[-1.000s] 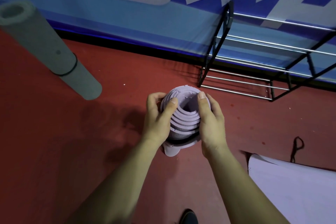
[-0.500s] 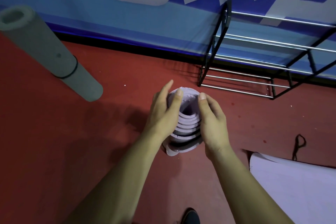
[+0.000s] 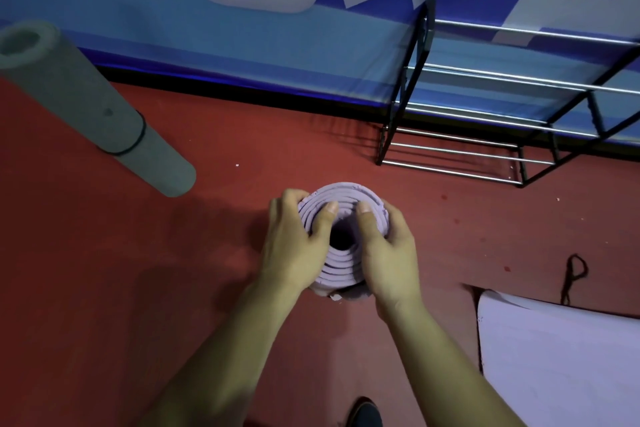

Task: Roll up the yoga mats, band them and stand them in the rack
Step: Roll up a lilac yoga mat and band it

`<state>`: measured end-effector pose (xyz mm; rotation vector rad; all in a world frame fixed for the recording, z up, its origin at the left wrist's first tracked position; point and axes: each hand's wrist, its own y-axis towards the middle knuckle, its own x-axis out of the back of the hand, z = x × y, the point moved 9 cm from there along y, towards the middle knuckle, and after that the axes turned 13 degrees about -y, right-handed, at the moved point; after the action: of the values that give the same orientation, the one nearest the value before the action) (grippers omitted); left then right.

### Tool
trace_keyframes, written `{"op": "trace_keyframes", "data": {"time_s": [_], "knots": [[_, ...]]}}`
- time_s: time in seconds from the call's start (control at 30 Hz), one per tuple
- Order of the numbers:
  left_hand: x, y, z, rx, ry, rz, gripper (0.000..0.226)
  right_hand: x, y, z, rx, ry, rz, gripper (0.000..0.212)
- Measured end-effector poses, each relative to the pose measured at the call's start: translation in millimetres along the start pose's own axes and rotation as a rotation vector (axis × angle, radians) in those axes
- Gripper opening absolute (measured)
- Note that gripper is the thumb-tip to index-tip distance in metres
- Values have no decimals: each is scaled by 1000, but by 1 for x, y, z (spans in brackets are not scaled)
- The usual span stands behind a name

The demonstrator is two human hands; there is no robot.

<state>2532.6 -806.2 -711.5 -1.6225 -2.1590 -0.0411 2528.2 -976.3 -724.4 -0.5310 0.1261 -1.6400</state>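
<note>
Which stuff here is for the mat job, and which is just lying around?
For the job:
purple roll, gripped by the left hand and right hand
grey roll, already banded
flat mat on the floor
loose black band
metal rack

Just there:
wall banner
shoe

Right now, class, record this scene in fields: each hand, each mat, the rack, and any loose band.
Left hand: grips top of upright purple rolled foam mat, thumb over rim
Right hand: grips same roll, opposite side
Grey rolled foam mat: stands on red floor, black elastic band round it, outside rack
Black-framed steel-bar rack: no mat visible in it
Flat lilac mat: unrolled, lower right
Loose black loop: on floor beside flat mat
</note>
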Motion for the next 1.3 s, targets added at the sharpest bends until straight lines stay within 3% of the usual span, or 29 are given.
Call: {"op": "trace_keyframes", "data": {"time_s": [0.17, 0.3, 0.47, 0.6, 0.7, 0.87, 1.03, 1.17, 1.3], "knots": [[-3, 3, 0, 33, -128, -8, 27, 1, 4, 7, 30, -42, -58, 50], [-4, 5, 2, -28, -58, -1, 42, 6, 1, 2, 43, -23, -50, 54], [-2, 17, -2, -25, 22, 14, 38, 8, 2, -2, 27, 112, -48, 34], [-6, 21, -5, -16, -125, 19, 35, 3, 8, 4, 25, 140, -22, 37], [-6, 21, -9, -89, -41, 2, 23, 0, 12, -1, 18, 99, 16, 34], [-9, 23, -17, -123, 197, 22, 50, 0, 16, 2, -3, 58, 19, 42], [3, 27, -10, -79, 15, -52, 29, -6, 9, 1, -13, 111, 71, 40], [6, 28, -10, -63, -21, -115, 22, -5, 4, -2, 12, 144, -11, 30], [4, 31, -17, -155, 71, -88, 28, -2, 5, 0, 53, 89, -93, 21]]}}
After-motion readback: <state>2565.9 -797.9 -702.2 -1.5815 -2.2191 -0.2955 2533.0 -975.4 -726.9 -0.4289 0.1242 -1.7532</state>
